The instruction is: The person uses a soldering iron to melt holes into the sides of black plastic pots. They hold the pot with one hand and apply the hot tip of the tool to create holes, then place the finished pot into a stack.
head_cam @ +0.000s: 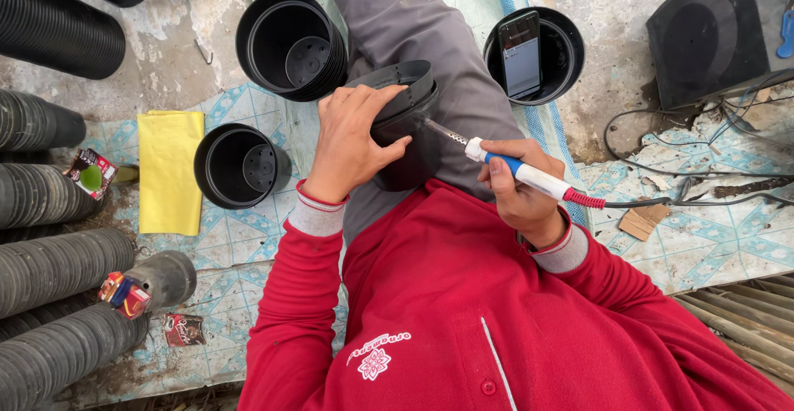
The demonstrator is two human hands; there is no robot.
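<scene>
Red sleeves fill the near view. Right hand (517,188) clenches a blue-and-white soldering iron (517,169) like a pen, metal tip touching the side wall of a black plastic pot (405,121). Left hand (351,142) grips that pot by the rim, fingers over the lip, pot resting on the grey-trousered lap. Judgement: a steady pot and a square, brief tip contact give a clean hole. Cord (662,203) trails right. More empty pots stand beyond; one holds a phone (522,54).
</scene>
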